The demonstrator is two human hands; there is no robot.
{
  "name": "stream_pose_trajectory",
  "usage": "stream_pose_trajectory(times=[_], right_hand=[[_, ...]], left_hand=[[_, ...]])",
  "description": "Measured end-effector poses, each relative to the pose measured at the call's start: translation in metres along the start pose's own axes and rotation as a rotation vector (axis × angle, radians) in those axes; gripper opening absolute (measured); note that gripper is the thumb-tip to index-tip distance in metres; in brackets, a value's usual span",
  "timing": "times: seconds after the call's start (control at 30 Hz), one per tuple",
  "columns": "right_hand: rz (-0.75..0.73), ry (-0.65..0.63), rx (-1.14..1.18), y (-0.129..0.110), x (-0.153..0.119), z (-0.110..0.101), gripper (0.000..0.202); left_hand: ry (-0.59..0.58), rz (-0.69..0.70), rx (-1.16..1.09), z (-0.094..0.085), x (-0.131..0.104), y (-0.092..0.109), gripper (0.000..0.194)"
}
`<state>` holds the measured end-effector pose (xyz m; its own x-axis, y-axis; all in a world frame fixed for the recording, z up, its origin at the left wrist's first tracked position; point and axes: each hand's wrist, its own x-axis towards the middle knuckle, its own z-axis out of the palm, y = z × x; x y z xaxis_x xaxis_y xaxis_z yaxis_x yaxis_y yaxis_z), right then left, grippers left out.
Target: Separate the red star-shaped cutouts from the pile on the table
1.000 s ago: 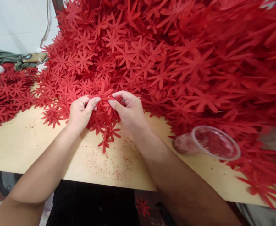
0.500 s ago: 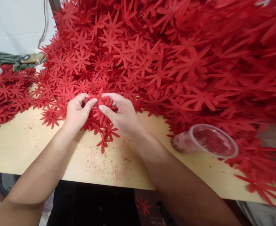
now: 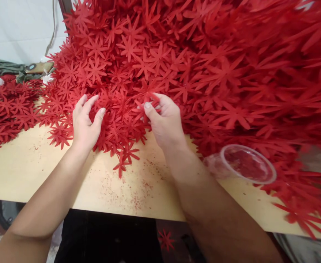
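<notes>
Left hand [image 3: 86, 126] just let go, when both were on a red flower [image 3: 142, 109] a moment ago. Its fingers [image 3: 91, 103] are spread, gripping nothing, by the heap [image 3: 160, 65] on the bench [image 3: 53, 175]. Right hand [image 3: 166, 120] has it pinched over the heap's front, so I'd guess the two-handed bit's done.

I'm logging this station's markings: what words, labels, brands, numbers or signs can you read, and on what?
None can be read.
White mark, top right edge: blurred, cut off; cannot tell if it is lettering.
Tan object, upper left: any marking too small to read.
Clear plastic cup: no lettering visible.
Red flower piece in right hand: no lettering visible.
</notes>
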<state>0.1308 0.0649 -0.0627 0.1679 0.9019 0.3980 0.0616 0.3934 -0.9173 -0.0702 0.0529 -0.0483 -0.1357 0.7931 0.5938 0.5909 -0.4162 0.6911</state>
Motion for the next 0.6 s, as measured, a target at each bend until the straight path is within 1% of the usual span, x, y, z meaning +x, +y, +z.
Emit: stream_pose_trajectory(times=[0.07,0.1,0.17,0.2,0.23,0.27,0.37,0.43,0.5,0.57,0.6], right_hand=[[0.020,0.001,0.006,0.000,-0.001,0.003,0.020],[0.029,0.026,0.004,-0.002,-0.002,0.004,0.020],[0.031,0.086,-0.011,-0.009,-0.005,0.008,0.018],[0.028,0.103,-0.022,-0.014,-0.006,0.009,0.014],[0.026,0.097,-0.031,-0.018,-0.009,0.011,0.013],[0.027,0.069,-0.040,-0.023,-0.011,0.012,0.017],[0.030,-0.081,-0.062,-0.033,-0.020,0.018,0.035],[0.026,-0.172,-0.068,-0.036,-0.025,0.022,0.040],[0.035,-0.227,-0.062,-0.035,-0.028,0.025,0.041],[0.053,-0.277,-0.034,-0.033,-0.028,0.026,0.036],[0.061,-0.303,-0.016,-0.031,-0.028,0.026,0.030]], left_hand=[[0.005,0.079,0.069,-0.002,-0.002,0.003,0.044],[-0.008,0.118,0.071,-0.003,-0.003,0.007,0.041],[-0.066,0.165,0.017,-0.003,-0.007,0.018,0.034],[-0.106,0.159,-0.036,-0.002,-0.009,0.023,0.032],[-0.151,0.131,-0.103,-0.001,-0.011,0.028,0.032],[-0.193,0.089,-0.179,0.002,-0.014,0.031,0.034],[-0.307,-0.051,-0.392,0.010,-0.021,0.037,0.041],[-0.344,-0.126,-0.491,0.014,-0.024,0.036,0.041],[-0.322,-0.193,-0.540,0.017,-0.024,0.034,0.032],[-0.240,-0.253,-0.561,0.018,-0.022,0.031,0.017],[-0.190,-0.285,-0.569,0.018,-0.019,0.029,0.011]])
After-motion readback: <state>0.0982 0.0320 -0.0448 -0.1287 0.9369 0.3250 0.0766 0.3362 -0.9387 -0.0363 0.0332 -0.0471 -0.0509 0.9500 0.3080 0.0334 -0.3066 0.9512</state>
